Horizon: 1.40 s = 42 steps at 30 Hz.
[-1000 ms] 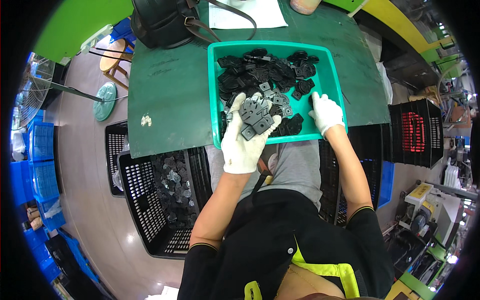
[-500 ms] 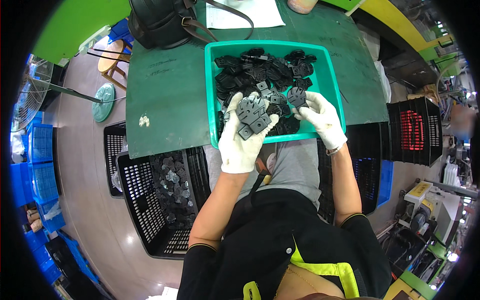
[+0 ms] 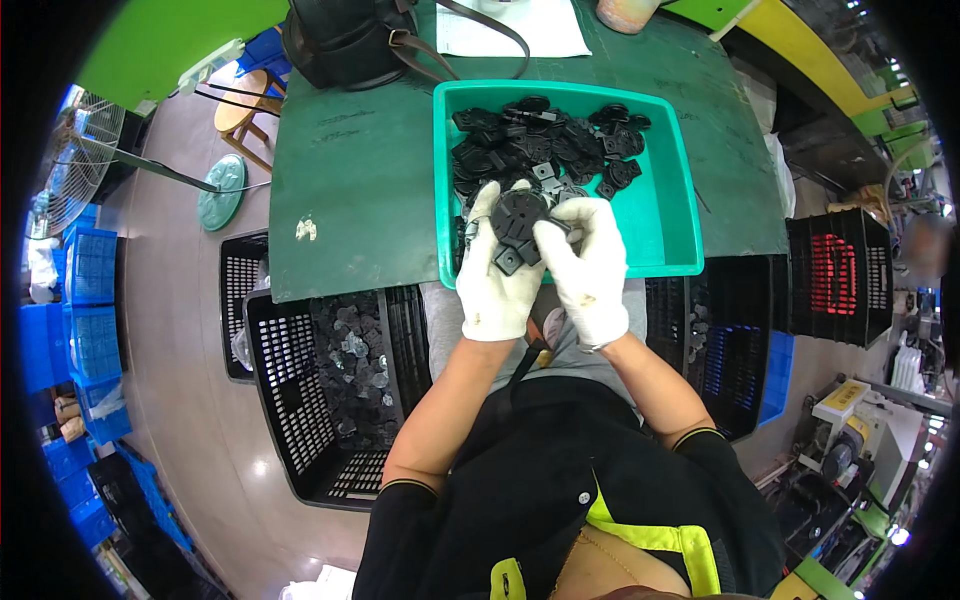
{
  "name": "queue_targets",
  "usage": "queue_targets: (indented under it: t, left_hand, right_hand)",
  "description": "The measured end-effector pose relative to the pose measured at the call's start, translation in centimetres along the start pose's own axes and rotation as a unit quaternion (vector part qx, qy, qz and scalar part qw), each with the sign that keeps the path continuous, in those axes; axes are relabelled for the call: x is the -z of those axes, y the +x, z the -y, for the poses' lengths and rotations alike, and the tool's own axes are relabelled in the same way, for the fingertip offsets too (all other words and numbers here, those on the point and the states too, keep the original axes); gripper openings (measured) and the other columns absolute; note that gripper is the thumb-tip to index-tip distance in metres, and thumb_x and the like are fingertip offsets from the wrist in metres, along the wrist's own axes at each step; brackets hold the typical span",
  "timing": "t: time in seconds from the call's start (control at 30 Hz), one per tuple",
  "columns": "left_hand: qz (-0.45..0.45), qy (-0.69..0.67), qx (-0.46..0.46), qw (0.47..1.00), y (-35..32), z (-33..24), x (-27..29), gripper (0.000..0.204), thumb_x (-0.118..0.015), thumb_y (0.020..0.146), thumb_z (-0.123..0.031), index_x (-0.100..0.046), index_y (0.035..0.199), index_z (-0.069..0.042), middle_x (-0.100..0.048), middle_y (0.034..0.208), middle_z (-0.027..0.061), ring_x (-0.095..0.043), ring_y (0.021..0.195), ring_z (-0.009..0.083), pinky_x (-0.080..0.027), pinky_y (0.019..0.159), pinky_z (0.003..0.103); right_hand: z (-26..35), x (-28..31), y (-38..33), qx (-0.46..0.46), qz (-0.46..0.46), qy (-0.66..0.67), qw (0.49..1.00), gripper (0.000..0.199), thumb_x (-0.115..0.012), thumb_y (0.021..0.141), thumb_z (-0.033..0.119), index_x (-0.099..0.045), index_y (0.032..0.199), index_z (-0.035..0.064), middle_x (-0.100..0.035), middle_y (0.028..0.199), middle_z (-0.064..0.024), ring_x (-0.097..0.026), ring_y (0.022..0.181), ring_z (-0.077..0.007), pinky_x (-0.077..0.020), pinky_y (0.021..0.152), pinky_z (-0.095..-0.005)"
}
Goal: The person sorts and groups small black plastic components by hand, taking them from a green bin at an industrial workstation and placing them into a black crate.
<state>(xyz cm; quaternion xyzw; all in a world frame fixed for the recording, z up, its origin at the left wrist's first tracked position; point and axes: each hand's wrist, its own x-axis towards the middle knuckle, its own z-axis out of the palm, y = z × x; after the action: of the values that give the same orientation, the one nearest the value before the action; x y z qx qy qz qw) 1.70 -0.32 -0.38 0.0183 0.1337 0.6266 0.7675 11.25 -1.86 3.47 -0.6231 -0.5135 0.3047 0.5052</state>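
Observation:
My left hand [image 3: 500,285], in a white glove, is closed round several black plastic parts [image 3: 517,222], each with a round slotted disc and a square tab. My right hand [image 3: 588,265], gloved as well, pinches at the right side of these same parts, its thumb against them; the fingers behind are partly hidden. Both hands are over the near edge of a teal tray [image 3: 680,190]. Inside the tray, more loose black parts [image 3: 560,140] of the same sort lie heaped toward the far left, some covered by my hands.
The tray stands on a green table [image 3: 360,200]. A black bag [image 3: 345,45] and white paper [image 3: 515,28] lie at its far side. Below the near left edge is a black crate [image 3: 300,400] of dark pieces; another black crate [image 3: 840,275] stands at the right.
My right hand has moved left from the tray's right side, bringing its black part to the ones in my left hand. The two hands now meet. The whole view has shifted slightly.

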Motion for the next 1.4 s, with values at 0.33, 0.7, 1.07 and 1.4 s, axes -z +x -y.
queue_targets:
  t: [0.33, 0.7, 1.07, 1.4]
  left_hand:
    - [0.032, 0.025, -0.038, 0.998, -0.1, 0.1, 0.1, 0.048, -0.052, 0.094, -0.025, -0.04, 0.135, -0.004, -0.047, 0.135, 0.0192, -0.046, 0.124, 0.0309, -0.036, 0.107, 0.044]
    - [0.045, 0.021, 0.003, 0.999, 0.2, 0.0, 0.3, 0.043, -0.045, 0.097, -0.025, -0.043, 0.134, -0.004, -0.046, 0.138, 0.0197, -0.045, 0.127, 0.0309, -0.033, 0.109, 0.042]
    - [0.053, -0.007, 0.017, 0.998, -0.1, -0.3, 0.0, 0.038, -0.042, 0.099, -0.023, -0.046, 0.13, -0.003, -0.045, 0.138, 0.0215, -0.044, 0.128, 0.032, -0.033, 0.11, 0.044]
    - [0.039, 0.042, 0.017, 0.998, -0.3, -0.5, -0.1, 0.04, -0.043, 0.098, -0.022, -0.045, 0.131, 0.0, -0.05, 0.134, 0.0182, -0.047, 0.124, 0.0303, -0.035, 0.108, 0.043]
  right_hand:
    - [-1.3, -0.2, 0.1, 0.1, 0.037, -0.121, 0.987, 0.051, -0.067, 0.077, 0.019, -0.049, 0.121, -0.001, -0.056, 0.111, -0.0188, -0.056, 0.102, -0.0319, -0.0467, 0.087, -0.0377]
    - [-1.0, 0.6, -0.1, 0.258, 0.051, -0.197, 0.944, 0.07, -0.072, 0.074, 0.025, -0.042, 0.129, -0.0057, -0.052, 0.119, -0.0243, -0.055, 0.105, -0.0391, -0.0459, 0.091, -0.0407]
    - [-1.4, 0.7, -0.2, 0.301, 0.076, -0.213, 0.926, 0.072, -0.075, 0.067, 0.013, -0.043, 0.129, -0.003, -0.052, 0.123, -0.0233, -0.051, 0.112, -0.0396, -0.0427, 0.096, -0.0439]
    - [-1.6, 0.6, -0.4, 0.245, 0.074, -0.205, 0.945, 0.073, -0.073, 0.067, 0.009, -0.042, 0.133, 0.0003, -0.05, 0.126, -0.0223, -0.05, 0.116, -0.0387, -0.0431, 0.097, -0.0403]
